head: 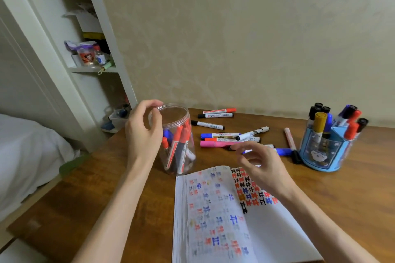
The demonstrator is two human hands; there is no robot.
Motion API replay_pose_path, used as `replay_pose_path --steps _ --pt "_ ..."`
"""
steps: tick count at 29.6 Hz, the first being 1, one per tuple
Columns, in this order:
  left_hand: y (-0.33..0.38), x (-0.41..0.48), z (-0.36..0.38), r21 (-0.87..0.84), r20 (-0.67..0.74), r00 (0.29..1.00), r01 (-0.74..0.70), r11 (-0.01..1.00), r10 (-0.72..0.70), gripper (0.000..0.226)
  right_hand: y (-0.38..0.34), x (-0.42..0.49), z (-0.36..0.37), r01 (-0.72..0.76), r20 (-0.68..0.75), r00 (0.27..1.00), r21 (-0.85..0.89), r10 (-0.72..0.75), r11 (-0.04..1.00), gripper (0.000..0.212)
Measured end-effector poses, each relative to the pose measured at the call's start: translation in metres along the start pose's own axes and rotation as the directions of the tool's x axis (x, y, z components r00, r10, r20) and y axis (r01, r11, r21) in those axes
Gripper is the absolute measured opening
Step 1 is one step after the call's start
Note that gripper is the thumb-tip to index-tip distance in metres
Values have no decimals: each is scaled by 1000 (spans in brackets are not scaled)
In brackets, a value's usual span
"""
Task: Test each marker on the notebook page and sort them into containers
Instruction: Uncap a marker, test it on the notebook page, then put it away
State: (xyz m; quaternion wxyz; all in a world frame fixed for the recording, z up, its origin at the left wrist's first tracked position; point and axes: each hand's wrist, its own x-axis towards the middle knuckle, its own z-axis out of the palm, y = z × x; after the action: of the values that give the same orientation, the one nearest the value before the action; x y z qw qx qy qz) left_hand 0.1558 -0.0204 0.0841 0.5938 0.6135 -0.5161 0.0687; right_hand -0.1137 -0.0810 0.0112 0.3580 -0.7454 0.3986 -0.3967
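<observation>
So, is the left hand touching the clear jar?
Touching. The head view shows the left hand with its fingers curled onto the rim of the clear jar.

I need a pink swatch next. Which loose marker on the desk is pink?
The pink marker just beyond the right hand: its whole barrel is bright pink, while the others have pale barrels with coloured caps.

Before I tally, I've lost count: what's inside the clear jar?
The clear jar holds upright markers: several red-capped markers, a blue marker, a white-ended marker. The left hand gripping its rim covers part, so the full count is hidden.
</observation>
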Motion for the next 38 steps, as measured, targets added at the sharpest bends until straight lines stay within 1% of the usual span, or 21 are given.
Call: replay_pose_path --steps 3,4,6,8,10,13,15,18,23,25,27,29,31,33,35,36,38 --pt "14 -22 5 -41 -124 976 -187 982 180 19 13 7 -9 -61 -84 995 -116 52 991 29" --pt "17 -30 9 -67 -129 966 -232 970 223 19 17 10 -11 -74 -108 992 -157 58 985 31" --pt "26 -47 19 -146 -70 969 -246 958 238 21 25 14 -15 -98 -148 987 -202 69 975 33" --pt "31 -61 34 -216 42 975 -203 955 217 22 33 17 -19 -138 -179 980 -272 91 952 34" --pt "34 -74 50 -253 186 968 -122 960 172 23 40 17 -24 -150 -189 978 -377 82 914 36" --pt "34 -92 71 -253 392 918 36 967 68 27 47 12 -31 -124 -144 988 -509 58 852 38" --pt "33 -102 81 -215 481 876 93 972 23 27 49 9 -35 -113 -127 991 -570 49 814 36" --pt "31 -112 91 -189 547 837 114 975 8 27 55 9 -39 -115 -135 990 -615 39 780 33" --pt "28 -122 97 -175 589 808 125 977 2 25 57 6 -43 -102 -105 994 -728 37 678 32" --pt "28 -124 99 -181 602 798 141 973 -4 25 58 2 -43 -87 -105 994 -742 13 664 28" --pt "28 -127 97 -184 616 787 169 968 -21 24 60 -1 -41 -88 -140 990 -733 -23 675 24" --pt "26 -129 95 -184 627 778 190 964 -34 24 59 -1 -36 -98 -179 983 -674 -33 732 23" --pt "24 -130 93 -190 629 776 206 960 -42 23 49 1 -35 -91 -203 979 -517 -18 851 19" --pt "25 -128 91 -204 625 779 227 952 -52 22 33 0 -37 -87 -169 985 -290 38 953 18" --pt "28 -125 91 -200 641 764 258 945 -73 25 17 -7 -40 -96 -124 988 -71 87 993 27" --pt "31 -123 90 -186 660 748 263 947 -78 31 9 -12 -41 -105 -111 988 1 105 994 31" --pt "36 -118 90 -151 696 715 232 961 -63 41 -3 -20 -42 -90 -116 988 96 101 991 29"
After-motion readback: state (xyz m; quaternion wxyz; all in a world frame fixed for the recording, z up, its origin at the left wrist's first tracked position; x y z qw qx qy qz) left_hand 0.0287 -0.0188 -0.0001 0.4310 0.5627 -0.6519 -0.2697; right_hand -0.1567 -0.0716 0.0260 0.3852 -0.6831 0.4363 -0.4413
